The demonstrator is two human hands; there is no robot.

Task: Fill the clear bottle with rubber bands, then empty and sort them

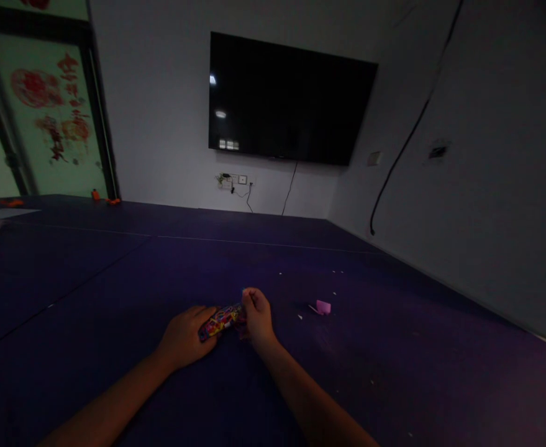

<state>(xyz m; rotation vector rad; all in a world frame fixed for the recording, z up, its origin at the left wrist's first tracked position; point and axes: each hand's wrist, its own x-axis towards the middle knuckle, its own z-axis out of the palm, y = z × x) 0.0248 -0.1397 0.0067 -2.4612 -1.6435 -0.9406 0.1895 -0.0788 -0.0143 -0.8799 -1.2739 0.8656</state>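
Observation:
My left hand (191, 335) is closed round the left end of a small, oblong, multicoloured packet (223, 320), its fingers over the top and its thumb below. Yellow, red and pink curling shapes show on the packet; I cannot tell if they are printed or are loose bands inside. At its right end my right hand (256, 312) is pinched shut, fingertips pressed together. What lies in that pinch is mostly hidden. Some dark pink strands or film (243, 329) hang between the packet and my right hand. Both hands are low over the dark purple surface (161, 279).
Right of my hands lies a curled pink scrap (323, 307), with several tiny pale bits around it. Orange objects (113, 201) sit at the far left edge, near a glass door (44, 112). A television (286, 99) hangs on the back wall; a black cable (403, 149) hangs at right.

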